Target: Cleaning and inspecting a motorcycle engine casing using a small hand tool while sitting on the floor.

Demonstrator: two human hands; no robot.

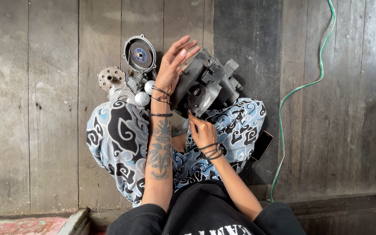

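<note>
I sit cross-legged on a wooden floor with a dark grey metal engine casing [209,82] propped on my lap and knees. My left hand [172,65] rests flat against the casing's left side, fingers stretched up and apart. My right hand [202,130] is at the casing's lower edge, fingertips pinched at a small spot there; whether it holds a small part I cannot tell. Both wrists wear dark bracelets, and my left forearm is tattooed.
An angle grinder with a round disc [140,54] lies on the floor ahead of my left knee, beside a perforated metal hub [110,77] and shiny round metal parts [142,99]. A phone [262,145] lies by my right knee. A green cable [299,89] runs along the floor at right.
</note>
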